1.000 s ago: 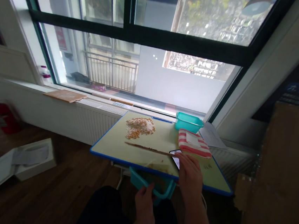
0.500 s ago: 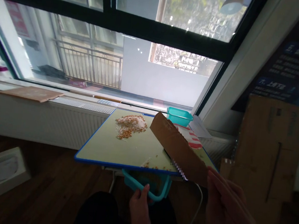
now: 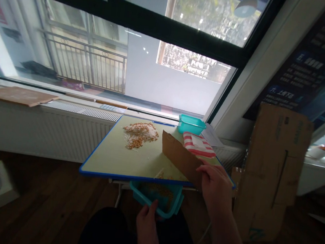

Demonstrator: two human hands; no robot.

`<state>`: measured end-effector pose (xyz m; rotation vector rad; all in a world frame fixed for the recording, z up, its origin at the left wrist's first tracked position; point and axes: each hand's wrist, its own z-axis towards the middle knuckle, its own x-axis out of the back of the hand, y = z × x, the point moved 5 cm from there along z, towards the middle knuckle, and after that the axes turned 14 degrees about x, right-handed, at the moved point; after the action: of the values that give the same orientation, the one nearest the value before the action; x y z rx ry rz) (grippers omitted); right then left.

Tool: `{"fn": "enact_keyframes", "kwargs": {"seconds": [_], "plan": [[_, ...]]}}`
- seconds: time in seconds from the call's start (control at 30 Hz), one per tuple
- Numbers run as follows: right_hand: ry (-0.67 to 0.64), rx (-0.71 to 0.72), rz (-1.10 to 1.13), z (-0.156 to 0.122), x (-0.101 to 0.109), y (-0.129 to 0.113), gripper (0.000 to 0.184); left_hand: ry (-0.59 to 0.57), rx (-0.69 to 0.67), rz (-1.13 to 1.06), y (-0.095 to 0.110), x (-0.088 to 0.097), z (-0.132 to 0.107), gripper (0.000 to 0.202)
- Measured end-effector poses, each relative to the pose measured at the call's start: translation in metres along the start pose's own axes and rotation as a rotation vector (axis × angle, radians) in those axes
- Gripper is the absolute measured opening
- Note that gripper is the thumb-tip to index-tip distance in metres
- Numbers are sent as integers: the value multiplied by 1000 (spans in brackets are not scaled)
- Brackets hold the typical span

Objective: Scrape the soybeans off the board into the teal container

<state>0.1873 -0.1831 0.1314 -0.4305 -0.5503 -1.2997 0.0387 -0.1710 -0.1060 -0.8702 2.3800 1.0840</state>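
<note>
Cardboard strip (image 3: 180, 156), mid-frame in the head view, slants from upper left to lower right, its near end pinched in the right hand (image 3: 216, 186). Scattered grains (image 3: 161, 174) lie below-left of it along the worktop (image 3: 104, 161) edge; the left hand (image 3: 147, 226), nearer them, curls around the tub (image 3: 142, 199) rim beneath. Since the half-second-earlier frame, the right hand has shifted up and left, uncovering more striped cloth (image 3: 204, 153).

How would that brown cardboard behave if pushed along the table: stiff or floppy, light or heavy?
The cardboard is probably fairly stiff, since it extends straight from the right hand gripping one end. Being a flat sheet, it's likely light, and might bend if pressed hard.
</note>
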Motion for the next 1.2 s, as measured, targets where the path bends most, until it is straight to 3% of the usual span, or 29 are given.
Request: {"fn": "enact_keyframes", "kwargs": {"seconds": [0.1, 0.2, 0.47, 0.7, 0.93, 1.2], "plan": [[14, -58, -6, -1, -2, 4, 18, -26, -26, 13, 7, 1, 4, 31], [24, -181, 31, -3, -3, 14, 28, -17, -51, 18, 8, 3, 2, 31], [-89, -309, 178, -29, -28, 26, 36, 30, -53, 3, -5, 6, -18, 33], [-213, -170, 75, -36, -35, 12, 35, -5, -98, -7, -9, 4, -13, 31], [-295, -78, 14, -32, -35, 3, 36, 19, -169, -29, 2, 3, -22, 30], [-510, -205, 16, -26, -32, -4, 39, 73, -213, -20, 4, 0, -30, 25]]}}
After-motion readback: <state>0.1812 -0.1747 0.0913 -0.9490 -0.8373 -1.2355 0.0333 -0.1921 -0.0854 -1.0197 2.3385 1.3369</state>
